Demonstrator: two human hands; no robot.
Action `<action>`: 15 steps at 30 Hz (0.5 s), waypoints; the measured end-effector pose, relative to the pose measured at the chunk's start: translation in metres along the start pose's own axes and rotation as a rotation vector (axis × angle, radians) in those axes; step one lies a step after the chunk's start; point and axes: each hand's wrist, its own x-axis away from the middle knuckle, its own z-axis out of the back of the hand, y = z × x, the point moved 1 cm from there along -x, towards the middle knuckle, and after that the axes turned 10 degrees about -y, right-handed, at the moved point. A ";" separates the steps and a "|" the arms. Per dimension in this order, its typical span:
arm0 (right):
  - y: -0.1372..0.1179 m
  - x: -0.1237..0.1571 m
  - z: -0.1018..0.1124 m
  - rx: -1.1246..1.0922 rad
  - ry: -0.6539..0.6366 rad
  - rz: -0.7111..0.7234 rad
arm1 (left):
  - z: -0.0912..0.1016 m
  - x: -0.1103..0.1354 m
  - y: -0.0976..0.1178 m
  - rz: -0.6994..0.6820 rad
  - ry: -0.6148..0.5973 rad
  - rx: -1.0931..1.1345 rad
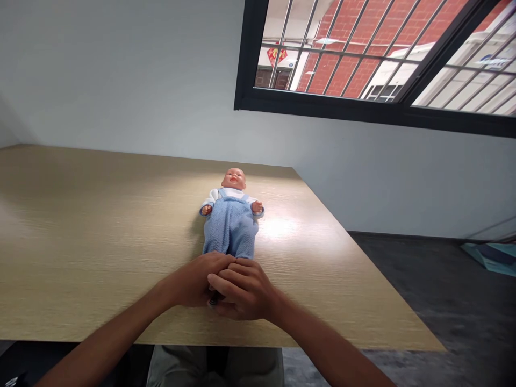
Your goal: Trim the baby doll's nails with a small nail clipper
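A baby doll (pixel 230 223) in light-blue fleece overalls and a white top lies on its back on the table, head towards the wall. My left hand (pixel 201 278) and my right hand (pixel 246 287) meet at the lower ends of its trouser legs, covering its feet. The right hand's fingers are closed round a small dark object (pixel 216 299) with a light stripe, mostly hidden between the hands. My left hand is also closed, its fingers tucked behind the right, so its hold is hidden.
The pale wooden table (pixel 100 231) has its right edge slanting towards me. Behind it stand a grey wall (pixel 121 70) and a dark-framed barred window (pixel 322 101). A teal object (pixel 494 258) lies on the dark floor at the right.
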 end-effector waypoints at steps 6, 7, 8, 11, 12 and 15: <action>0.000 0.000 0.000 -0.004 -0.001 -0.003 | 0.000 0.001 -0.001 0.004 0.005 0.010; 0.000 -0.001 0.000 -0.003 0.000 0.000 | 0.000 0.001 -0.001 0.007 0.002 0.012; 0.000 -0.001 0.000 -0.001 0.000 0.001 | 0.000 0.001 -0.001 0.006 -0.002 0.012; 0.000 0.000 0.000 0.004 -0.006 -0.004 | -0.001 0.001 -0.001 -0.004 -0.003 0.008; 0.000 0.000 0.000 0.004 -0.009 -0.006 | -0.001 0.001 -0.002 -0.007 0.000 0.007; 0.000 0.001 0.000 0.007 -0.007 -0.009 | -0.002 0.001 -0.003 -0.009 0.009 0.016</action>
